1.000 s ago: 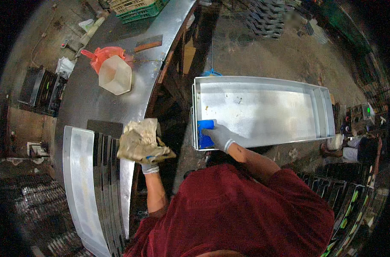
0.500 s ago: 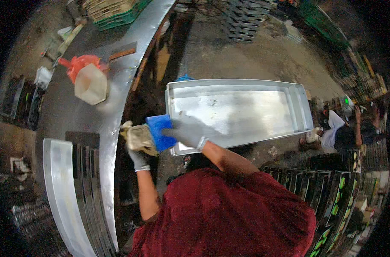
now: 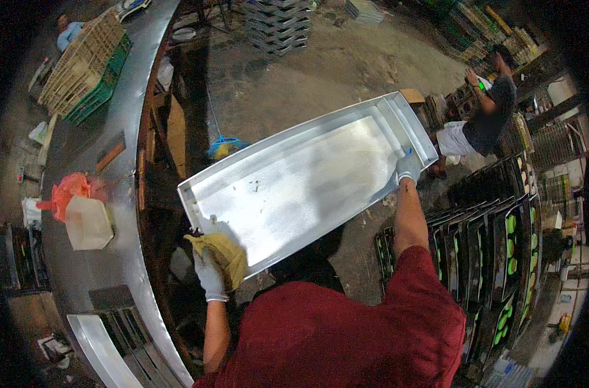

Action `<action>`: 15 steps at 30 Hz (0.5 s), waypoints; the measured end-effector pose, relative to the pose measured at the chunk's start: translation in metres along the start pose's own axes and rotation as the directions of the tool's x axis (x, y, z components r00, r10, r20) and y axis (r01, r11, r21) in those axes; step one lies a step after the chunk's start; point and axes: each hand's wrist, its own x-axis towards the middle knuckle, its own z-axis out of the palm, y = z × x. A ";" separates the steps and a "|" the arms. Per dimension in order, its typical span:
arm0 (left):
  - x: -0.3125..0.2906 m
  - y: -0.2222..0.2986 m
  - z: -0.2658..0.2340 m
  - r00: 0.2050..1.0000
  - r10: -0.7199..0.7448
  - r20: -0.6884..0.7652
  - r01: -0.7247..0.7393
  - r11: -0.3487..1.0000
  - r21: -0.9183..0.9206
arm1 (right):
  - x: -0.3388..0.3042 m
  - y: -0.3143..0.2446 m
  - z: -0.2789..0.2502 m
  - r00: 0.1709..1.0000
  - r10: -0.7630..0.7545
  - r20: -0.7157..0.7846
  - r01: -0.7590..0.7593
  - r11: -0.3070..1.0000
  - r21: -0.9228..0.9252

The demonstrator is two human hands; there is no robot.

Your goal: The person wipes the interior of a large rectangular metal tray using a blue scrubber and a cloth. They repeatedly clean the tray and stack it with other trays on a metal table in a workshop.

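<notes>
A long, shallow metal tray (image 3: 288, 187) lies tilted in front of me, its right end farther away. My left hand (image 3: 210, 278), in a pale glove, is closed on a yellowish cloth (image 3: 224, 255) at the tray's near left corner. At the right end my gloved right hand (image 3: 409, 169) reaches over the near rim, fingers curled inside the tray. Only slivers of blue show around those fingers, from the flat blue piece it holds; most of it is hidden. Small dark specks dot the tray's left half.
Along the left runs a metal-topped table (image 3: 123, 187) with a red plastic bag (image 3: 68, 193), a whitish container (image 3: 87, 223) and stacked crates (image 3: 87, 64). Racks of dark trays (image 3: 462, 246) stand at right. Beyond them is another person (image 3: 488, 116). Zigzag-stacked metal trays (image 3: 278, 26) stand at the back.
My right hand has swung from beside the left hand to the tray's right end. The left hand has brought the cloth to the tray's near left corner. The view has turned.
</notes>
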 end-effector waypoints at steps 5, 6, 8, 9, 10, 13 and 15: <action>-0.011 0.025 0.017 0.983 0.173 -0.057 -0.138 0.913 0.384 | 0.026 -0.042 0.010 0.990 -0.045 0.132 0.041 0.999 0.030; -0.014 0.032 0.022 0.976 0.204 -0.070 -0.155 0.889 0.430 | 0.032 -0.063 0.006 0.991 -0.073 0.115 0.070 0.997 0.036; -0.014 0.057 0.045 0.989 0.129 -0.075 -0.092 0.923 0.374 | 0.076 -0.055 0.035 0.984 -0.177 -0.017 0.177 0.984 -0.008; -0.013 0.071 0.052 0.991 0.094 -0.096 -0.054 0.933 0.356 | 0.100 -0.068 0.044 0.979 -0.201 0.037 0.200 0.979 0.030; -0.013 0.085 0.057 0.990 0.060 -0.124 -0.015 0.941 0.337 | 0.121 -0.088 0.051 0.968 -0.233 0.092 0.227 0.971 0.074; -0.013 0.105 0.072 0.985 -0.061 -0.159 0.099 0.965 0.243 | 0.187 -0.107 0.077 0.946 -0.239 0.218 0.205 0.965 0.166; -0.015 0.103 0.066 0.995 -0.064 -0.079 0.068 0.996 0.050 | 0.187 -0.112 0.093 0.924 -0.272 0.269 0.185 0.933 0.309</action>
